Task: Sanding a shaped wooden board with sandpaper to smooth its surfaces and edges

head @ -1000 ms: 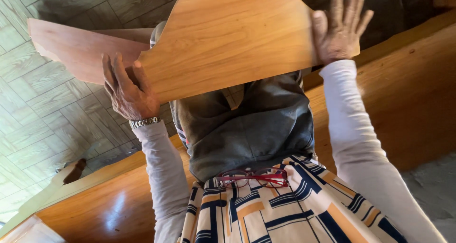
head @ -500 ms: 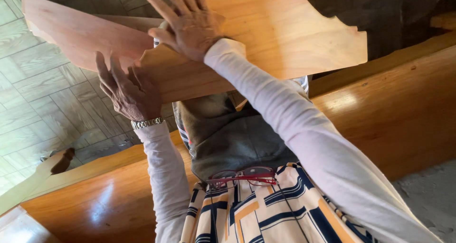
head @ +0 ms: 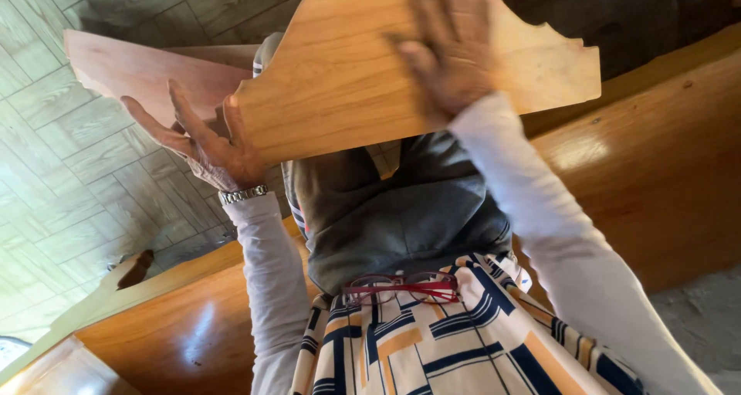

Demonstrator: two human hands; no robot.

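Observation:
A light wooden panel [head: 340,78] with a stepped, scalloped right end is tilted up in front of my body. A second, redder panel [head: 131,67] sticks out behind it at the left. My left hand [head: 204,144], with a metal watch on the wrist, braces the lower left corner: its fingers are spread against the redder panel and its thumb lies on the light panel's edge. My right hand [head: 448,47] lies flat on the light panel's face near the top middle and is blurred. Whether anything is under its palm is hidden.
A long varnished wooden bench or beam [head: 641,171] runs across behind my arms. A grey cloth [head: 401,210] covers my lap below the panel, and red glasses [head: 401,287] hang on my patterned shirt. Tiled floor [head: 62,194] is at the left, rough concrete [head: 695,310] at the lower right.
My right hand went from the panel's right end across to its left side, then back to the middle. My left hand has spread its fingers wider at the same corner.

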